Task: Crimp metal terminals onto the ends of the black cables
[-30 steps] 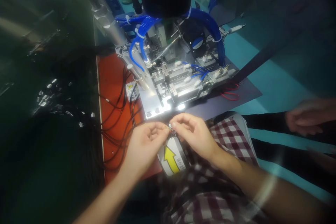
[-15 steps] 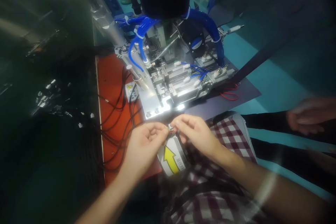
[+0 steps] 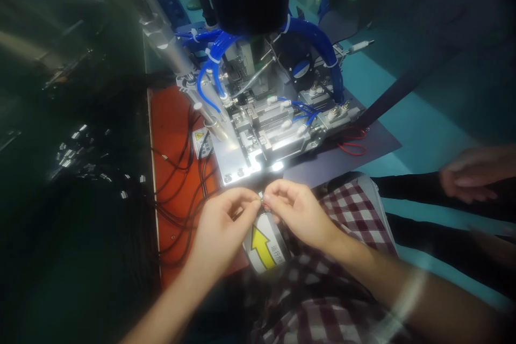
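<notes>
A small part (image 3: pixel 262 201) is pinched in the closed grip of the left hand (image 3: pixel 228 220) and right hand (image 3: pixel 300 212), just before the machine (image 3: pixel 270 123).

A blue-green floor (image 3: pixel 423 118) spreads over the right side of the frame, with brighter patches and wide shadows on it. One dark diagonal band (image 3: pixel 399 88) crosses there; whether it is a bar or a shadow, one cannot tell. At left of centre lies an orange surface (image 3: pixel 167 123) with a straight pale edge. A flat grey sheet (image 3: pixel 381 145) reaches right of the centre, ending in a pointed corner. The light is strong in the middle and weak at the borders. The dark left side (image 3: pixel 52 279) is blurred, with small white glints.
</notes>
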Action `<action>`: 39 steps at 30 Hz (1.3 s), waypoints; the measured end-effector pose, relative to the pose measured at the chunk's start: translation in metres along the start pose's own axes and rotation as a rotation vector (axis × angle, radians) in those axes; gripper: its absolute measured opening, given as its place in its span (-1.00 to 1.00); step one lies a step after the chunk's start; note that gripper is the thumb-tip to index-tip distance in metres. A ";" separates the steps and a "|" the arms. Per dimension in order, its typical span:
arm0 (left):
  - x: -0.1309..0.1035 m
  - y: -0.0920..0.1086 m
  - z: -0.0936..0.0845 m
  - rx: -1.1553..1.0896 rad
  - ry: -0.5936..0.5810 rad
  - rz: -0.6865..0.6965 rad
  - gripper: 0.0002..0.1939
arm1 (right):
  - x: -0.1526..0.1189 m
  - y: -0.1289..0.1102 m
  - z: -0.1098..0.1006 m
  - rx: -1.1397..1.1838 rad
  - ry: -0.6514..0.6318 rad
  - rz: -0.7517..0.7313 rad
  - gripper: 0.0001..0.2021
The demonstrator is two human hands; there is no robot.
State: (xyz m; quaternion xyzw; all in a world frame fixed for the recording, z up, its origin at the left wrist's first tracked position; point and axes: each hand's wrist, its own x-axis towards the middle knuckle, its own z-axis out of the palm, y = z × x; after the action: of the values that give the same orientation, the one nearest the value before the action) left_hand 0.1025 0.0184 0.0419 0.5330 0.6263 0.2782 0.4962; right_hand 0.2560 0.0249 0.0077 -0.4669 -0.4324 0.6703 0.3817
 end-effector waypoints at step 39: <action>0.000 -0.005 -0.001 -0.016 0.000 -0.066 -0.81 | -0.002 0.007 -0.001 -0.168 0.094 -0.073 -0.87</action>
State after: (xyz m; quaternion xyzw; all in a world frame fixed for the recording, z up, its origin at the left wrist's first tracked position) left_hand 0.0996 0.0175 0.0376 0.5081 0.6414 0.2666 0.5093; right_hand 0.2563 0.0212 0.0014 -0.5123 -0.4854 0.5946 0.3851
